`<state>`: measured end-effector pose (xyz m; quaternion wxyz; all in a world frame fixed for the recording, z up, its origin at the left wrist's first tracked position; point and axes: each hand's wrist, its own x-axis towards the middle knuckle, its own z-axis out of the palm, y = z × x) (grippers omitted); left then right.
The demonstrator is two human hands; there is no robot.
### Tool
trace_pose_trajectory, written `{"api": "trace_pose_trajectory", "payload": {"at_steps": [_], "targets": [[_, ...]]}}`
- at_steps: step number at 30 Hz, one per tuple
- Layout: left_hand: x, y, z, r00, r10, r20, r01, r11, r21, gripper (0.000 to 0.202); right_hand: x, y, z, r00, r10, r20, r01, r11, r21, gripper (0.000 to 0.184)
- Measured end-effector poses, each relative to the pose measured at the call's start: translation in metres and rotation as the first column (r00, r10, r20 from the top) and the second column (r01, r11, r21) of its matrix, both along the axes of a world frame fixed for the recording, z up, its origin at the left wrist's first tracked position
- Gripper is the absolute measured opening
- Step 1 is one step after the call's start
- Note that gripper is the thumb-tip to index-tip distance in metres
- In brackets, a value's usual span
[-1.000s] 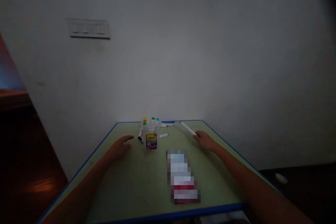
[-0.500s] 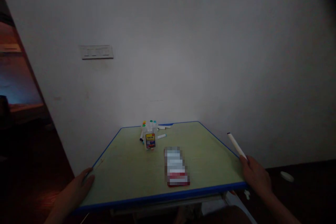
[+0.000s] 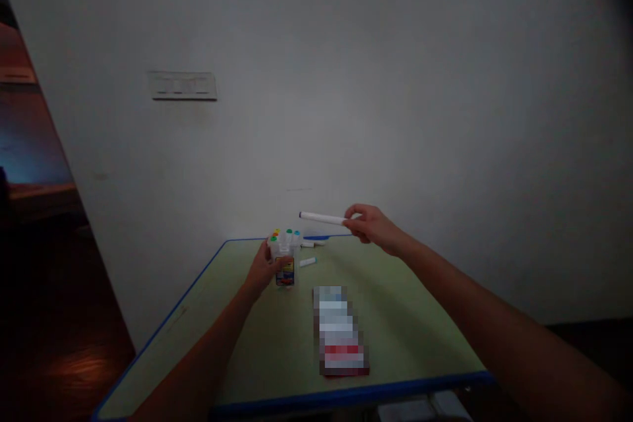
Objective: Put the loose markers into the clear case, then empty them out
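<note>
My left hand [image 3: 266,268] is closed around the left side of a clear plastic marker case [image 3: 284,248] with a dark and yellow label. Several markers with green, yellow, orange and blue ends stand in the case. A white marker [image 3: 322,218] with a dark end is pinched in my right hand [image 3: 370,227], held nearly level above the table's far edge, to the right of the case. On the tabletop beside the case lies a white marker with a light blue end [image 3: 307,262]. More loose markers [image 3: 311,244] lie behind it.
A phone-like rectangular object [image 3: 340,330], blurred out on top, lies near the front of the pale green table [image 3: 395,343] with blue edging. The far edge meets a grey wall [image 3: 420,92]. A switch plate [image 3: 182,86] is on that wall at the left.
My left hand has gone from the table's left edge to the marker case and taken hold of it. My right hand has carried the white marker leftward and forward from the table's right side.
</note>
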<state>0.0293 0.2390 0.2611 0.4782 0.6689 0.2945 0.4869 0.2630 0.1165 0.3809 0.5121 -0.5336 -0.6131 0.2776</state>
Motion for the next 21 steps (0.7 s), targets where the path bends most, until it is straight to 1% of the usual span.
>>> {"api": "trace_pose_trajectory", "payload": {"at_steps": [1,3,5,7,10,13,15,16,17,18,19,20,21], "targets": [[0.004,0.001,-0.005,1.000,0.001,0.030,-0.001,1.000,-0.010,0.084,-0.007,0.008,0.006,1.000,0.009,0.005,-0.009,1.000,0.001,0.023],[0.003,0.000,-0.012,0.998,0.019,0.055,-0.017,0.999,-0.027,0.077,-0.016,0.019,0.013,1.000,0.004,0.024,-0.004,1.000,0.004,0.016],[-0.002,-0.002,-0.014,0.999,0.017,0.046,-0.015,0.999,-0.037,0.067,-0.022,0.025,0.019,0.999,-0.015,0.039,0.014,1.000,0.007,0.011],[-0.006,-0.006,-0.012,1.000,-0.001,0.030,0.003,0.999,-0.044,0.062,-0.028,0.030,0.025,0.998,-0.032,0.047,0.032,0.999,0.002,0.011],[-0.006,-0.014,-0.010,1.000,-0.021,0.008,0.021,0.998,-0.062,0.063,-0.040,0.036,0.032,0.998,-0.021,0.067,0.024,0.999,-0.044,0.016],[-0.003,-0.028,-0.010,1.000,-0.007,-0.020,0.005,0.997,-0.082,0.064,-0.053,0.036,0.036,0.994,0.051,0.096,-0.042,0.995,-0.087,0.020],[-0.006,-0.035,-0.010,0.999,0.015,-0.050,-0.020,0.994,-0.105,0.072,-0.058,0.035,0.036,0.988,0.089,0.129,-0.077,0.992,-0.096,0.019],[-0.012,-0.037,-0.010,0.997,0.030,-0.070,-0.038,0.992,-0.122,0.075,-0.059,0.036,0.035,0.976,0.040,0.215,-0.018,0.995,-0.103,0.018],[-0.022,-0.040,-0.008,0.995,0.051,-0.090,-0.062,0.989,-0.135,0.074,-0.059,0.038,0.034,0.958,-0.007,0.287,0.042,0.992,-0.117,0.018],[-0.036,-0.044,-0.006,0.992,0.071,-0.105,-0.085,0.986,-0.145,0.069,-0.059,0.041,0.032,0.955,0.012,0.295,0.027,0.992,-0.127,0.017],[-0.055,-0.053,-0.003,0.992,0.060,-0.111,-0.076,0.986,-0.151,0.062,-0.058,0.044,0.031,0.953,0.011,0.303,0.030,0.991,-0.129,0.019],[-0.075,-0.065,-0.001,0.995,0.023,-0.102,-0.038,0.988,-0.150,0.056,-0.058,0.045,0.029,0.944,-0.031,0.330,0.078,0.988,-0.131,0.019],[-0.095,-0.082,0.001,0.995,-0.046,-0.093,0.032,0.989,-0.144,0.053,-0.057,0.045,0.028,0.939,-0.038,0.341,0.095,0.984,-0.150,0.020]]}}
